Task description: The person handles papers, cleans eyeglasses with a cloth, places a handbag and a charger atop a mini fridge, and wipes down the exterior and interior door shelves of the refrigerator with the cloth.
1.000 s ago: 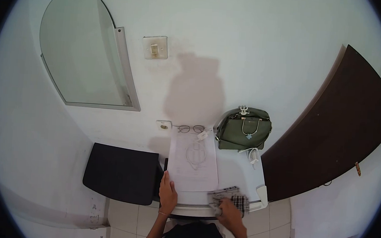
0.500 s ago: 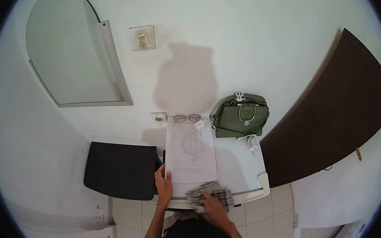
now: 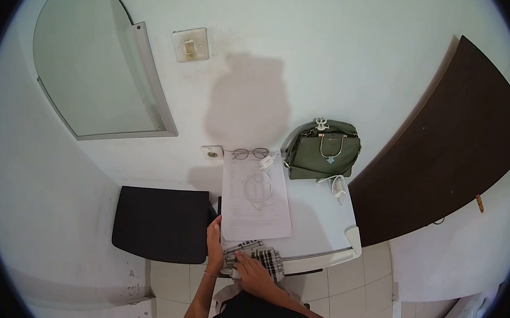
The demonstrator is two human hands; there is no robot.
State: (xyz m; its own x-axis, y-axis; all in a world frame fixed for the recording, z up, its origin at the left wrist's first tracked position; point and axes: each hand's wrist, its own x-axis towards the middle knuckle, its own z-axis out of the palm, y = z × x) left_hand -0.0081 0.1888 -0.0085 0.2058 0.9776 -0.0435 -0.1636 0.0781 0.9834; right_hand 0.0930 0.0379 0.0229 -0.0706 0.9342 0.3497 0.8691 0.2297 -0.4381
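Note:
My right hand (image 3: 253, 274) presses down on a black-and-white checkered cloth (image 3: 270, 260), gripping it at the front edge of a white table (image 3: 316, 219). The cloth lies bunched under and around the fingers, just below a sheet of paper (image 3: 253, 221). At the table's front left corner is my left hand (image 3: 214, 245), its fingers stretched forward along the side edge, holding nothing that I can see. On the paper rest a pair of glasses (image 3: 250, 154) and a coiled white cable (image 3: 246, 188) with a charger plug (image 3: 266, 162).
A green handbag (image 3: 325, 158) stands at the back right, with another white cable (image 3: 338, 187) in front of it. Left of the table is a black flat panel (image 3: 161, 224). A mirror (image 3: 96, 65), a switch (image 3: 190, 46) and a socket (image 3: 211, 152) are on the wall.
My right hand has slid left with the checkered cloth, from the middle of the front edge toward my left hand. My left thumb no longer lies over the paper's corner.

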